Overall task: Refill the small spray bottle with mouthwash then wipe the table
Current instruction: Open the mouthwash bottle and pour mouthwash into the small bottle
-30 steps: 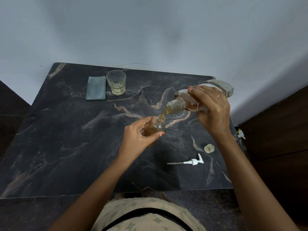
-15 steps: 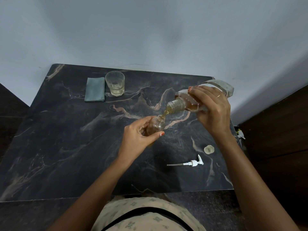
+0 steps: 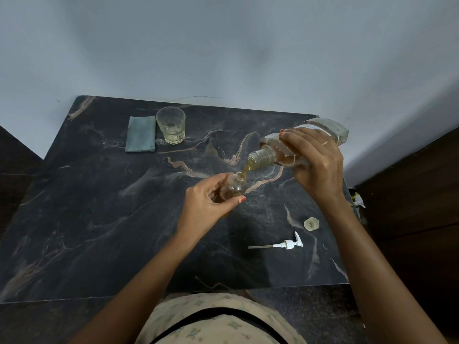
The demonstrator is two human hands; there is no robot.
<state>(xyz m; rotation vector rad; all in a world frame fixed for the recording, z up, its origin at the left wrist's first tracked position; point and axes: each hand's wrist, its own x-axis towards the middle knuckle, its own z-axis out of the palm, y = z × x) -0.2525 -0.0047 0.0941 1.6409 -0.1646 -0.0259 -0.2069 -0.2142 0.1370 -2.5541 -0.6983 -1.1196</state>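
I see the dark marble worktop (image 3: 104,219) filling most of the view, with everything set out on it. My right hand (image 3: 320,165) is wrapped around the big mouthwash bottle (image 3: 278,152), which lies tipped nearly flat, its long axis running from upper right down to lower left, mouth lowest. A thin amber stream falls from that mouth into the neck of the small spray bottle (image 3: 234,187). My left hand (image 3: 206,204) grips this small bottle around its body, upright, just below and left of the big bottle's mouth. I judge the pour turns on keeping those two openings lined up. Far left sit a glass (image 3: 171,125) and, touching it, a folded cloth (image 3: 140,134) for the wiping to come. Near right lie the pump head (image 3: 285,244) and a small cap (image 3: 311,223)
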